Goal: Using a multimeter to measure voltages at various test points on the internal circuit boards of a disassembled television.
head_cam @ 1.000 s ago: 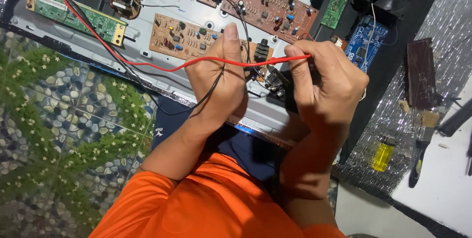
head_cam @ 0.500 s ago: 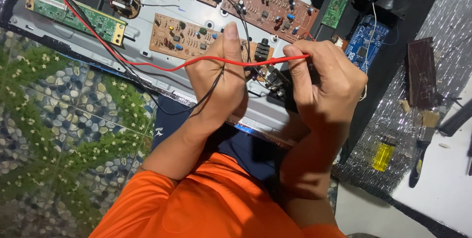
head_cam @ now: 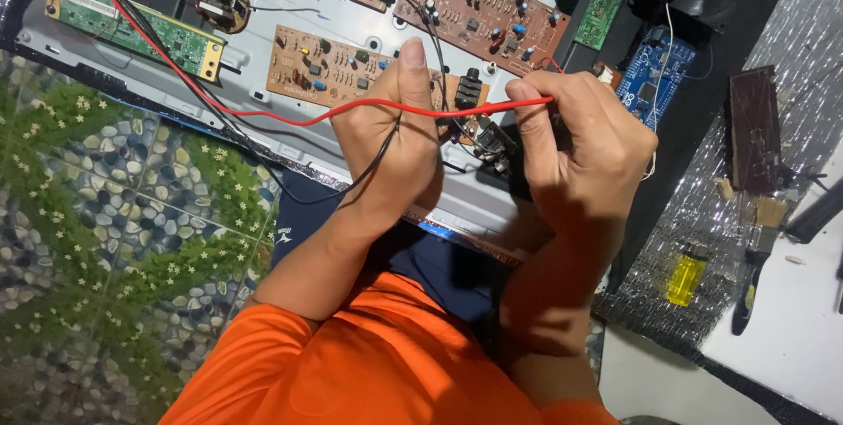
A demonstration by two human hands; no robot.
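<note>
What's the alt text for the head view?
Two bare hands stretch a red wire between them: left hand and right hand both pinch it, above brown circuit boards on a grey metal chassis. A black wire hangs from the left hand.

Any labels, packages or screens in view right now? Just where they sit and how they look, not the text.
White label: small rectangular sticker at the left end of the long green circuit board, top left.
Yellow patch: small rectangle at that board's right end.
No packages, signs or screens in view.
</note>
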